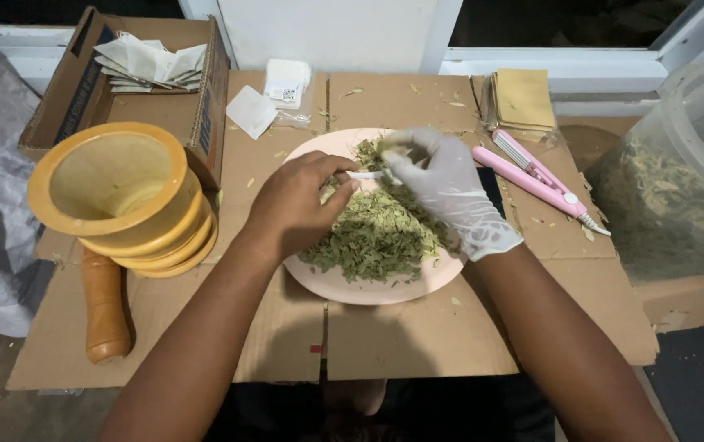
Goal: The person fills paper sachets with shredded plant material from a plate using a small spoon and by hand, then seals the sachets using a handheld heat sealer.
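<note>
A pink plate (368, 293) lies on flattened cardboard and holds a heap of dried green leaves (378, 237). My bare left hand (293, 205) hovers over the plate's left side, its fingers pinched on a small white sachet (363, 174). My right hand (448, 187), in a white glove, is over the plate's far right side with a pinch of leaves between its fingertips, right at the sachet's mouth.
A yellow mortar (122, 196) and wooden pestle (104, 309) stand at the left. Behind them is a cardboard box (81, 90) with folded sachets. A pink heat sealer (536, 180), tan envelopes (522, 98), white sachets (286, 83) and a clear tub of leaves (679, 180) surround the plate.
</note>
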